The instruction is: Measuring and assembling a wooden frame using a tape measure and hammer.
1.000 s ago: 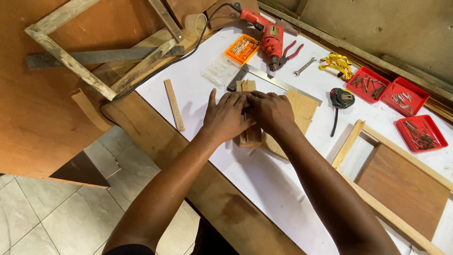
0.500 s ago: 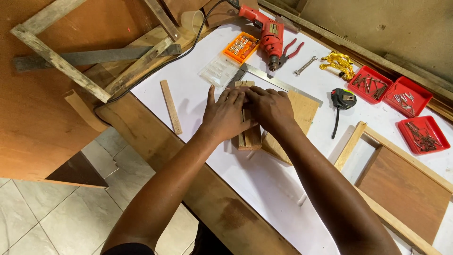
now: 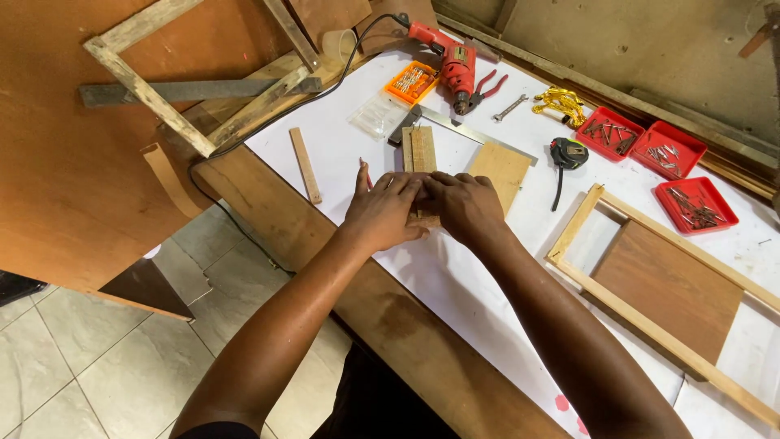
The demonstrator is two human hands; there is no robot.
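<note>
My left hand [image 3: 382,210] and my right hand [image 3: 463,205] lie side by side, fingers pressed down on a pair of short wooden strips [image 3: 422,149] on the white-topped bench [image 3: 455,276]. The strips' far ends stick out beyond my fingertips; their near ends are hidden under my hands. A red pencil [image 3: 366,172] peeks out by my left thumb. A square plywood piece [image 3: 501,169] lies just right of the strips, with a metal try square [image 3: 479,134] behind it.
A loose wood strip [image 3: 305,164] lies to the left. A red drill [image 3: 451,61], orange bit case [image 3: 412,81], pliers, spanner, tape measure [image 3: 569,152] and three red screw trays [image 3: 662,167] sit at the back. A framed panel [image 3: 662,284] lies right; a wooden frame [image 3: 195,81] far left.
The view has shifted, so the bench sits further right in frame. My hands stay pressed on the strips, with more of the strips' far ends showing beyond my fingers.
</note>
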